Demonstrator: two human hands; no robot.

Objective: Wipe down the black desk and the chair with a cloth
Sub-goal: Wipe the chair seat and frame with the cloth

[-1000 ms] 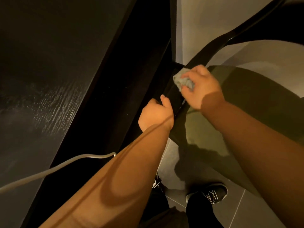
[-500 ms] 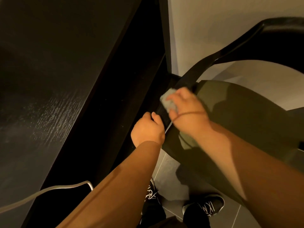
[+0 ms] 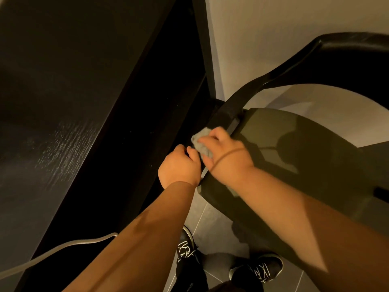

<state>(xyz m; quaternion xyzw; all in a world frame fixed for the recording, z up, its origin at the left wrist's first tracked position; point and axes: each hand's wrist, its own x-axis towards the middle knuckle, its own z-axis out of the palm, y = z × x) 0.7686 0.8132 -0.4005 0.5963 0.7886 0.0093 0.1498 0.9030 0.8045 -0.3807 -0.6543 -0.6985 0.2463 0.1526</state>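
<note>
Pale wall (image 3: 273,28) and grey floor tiles (image 3: 210,228) frame a very dark scene, seen from above. The right hand (image 3: 226,159) has its fingers curled around a small grey cloth (image 3: 201,142) and presses it against the black frame of the chair (image 3: 294,144), at the front corner of the seat nearest the worktop (image 3: 63,81). Most of the cloth is hidden under the fingers; only a crumpled part shows above them. A thin dark band (image 3: 229,154) lies across the back of this hand.

The left hand (image 3: 179,167) is just beside it, the thumb tip almost touching the cloth. Its fingers are curled downward into the shadow, and I cannot tell if they hold the chair frame or nothing.

The chair seat is glossy and dark, and its right side is cut off by the picture's edge. A curved black armrest (image 3: 273,76) rises from the corner toward the upper right. The black worktop fills the left side; the space under its edge is too dark to make out. A grey cable (image 3: 63,247) crosses its lower part and goes behind the left forearm. Two black shoes (image 3: 259,268) with white laces stand on the floor below.
</note>
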